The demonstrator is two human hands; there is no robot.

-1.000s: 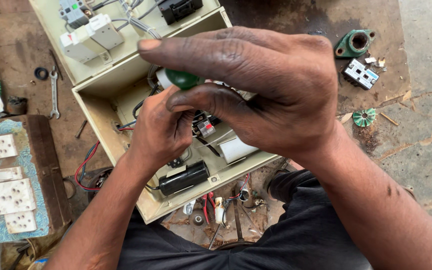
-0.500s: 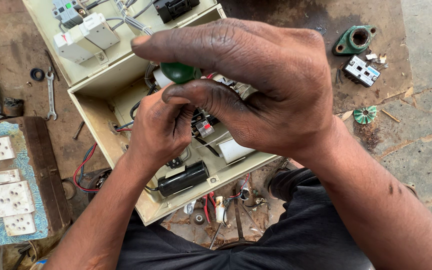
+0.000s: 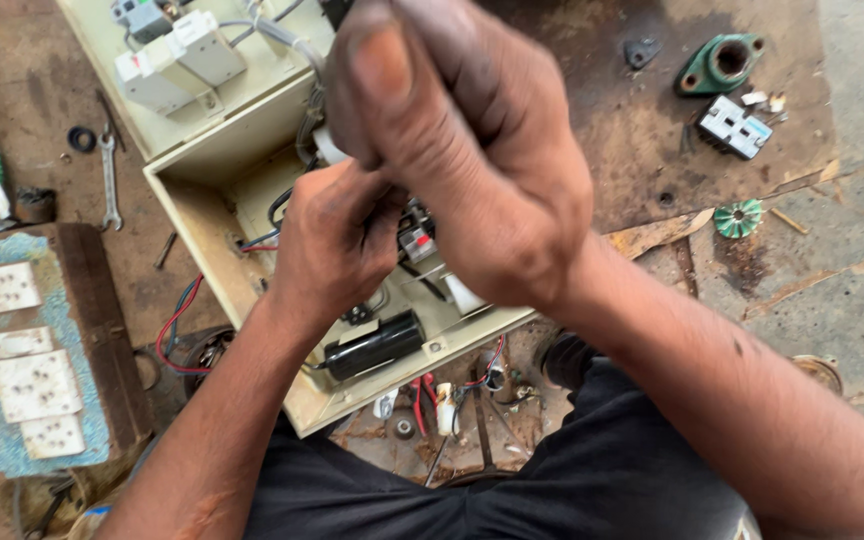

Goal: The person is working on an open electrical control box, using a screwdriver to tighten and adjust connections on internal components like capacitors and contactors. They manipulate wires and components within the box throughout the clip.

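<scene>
While both hands work over the open cream-coloured metal enclosure (image 3: 202,215), the right hand (image 3: 472,150) is held high and close to the camera, its fingers curled into a tight fist; whatever it grips is hidden inside the fist, so the gripped item cannot be told. The left hand (image 3: 337,245) reaches into the enclosure just below the right hand, fingers bent and pressed together among the wiring, but the part they pinch is covered by the right hand and cannot be identified. Inside the enclosure, a black cylindrical capacitor (image 3: 377,345) lies near the lower wall, just beside the left wrist. White relay blocks (image 3: 177,60) sit on the hinged lid at upper left, with grey cables running from them toward the hands. Red and black wires (image 3: 174,330) trail out of the enclosure at lower left. On the ground, a spanner (image 3: 109,175) lies left of the lid, white socket plates (image 3: 22,385) rest on a blue mat at far left, and a green bearing housing (image 3: 720,63) and a white socket (image 3: 734,127) lie well apart at upper right.
</scene>
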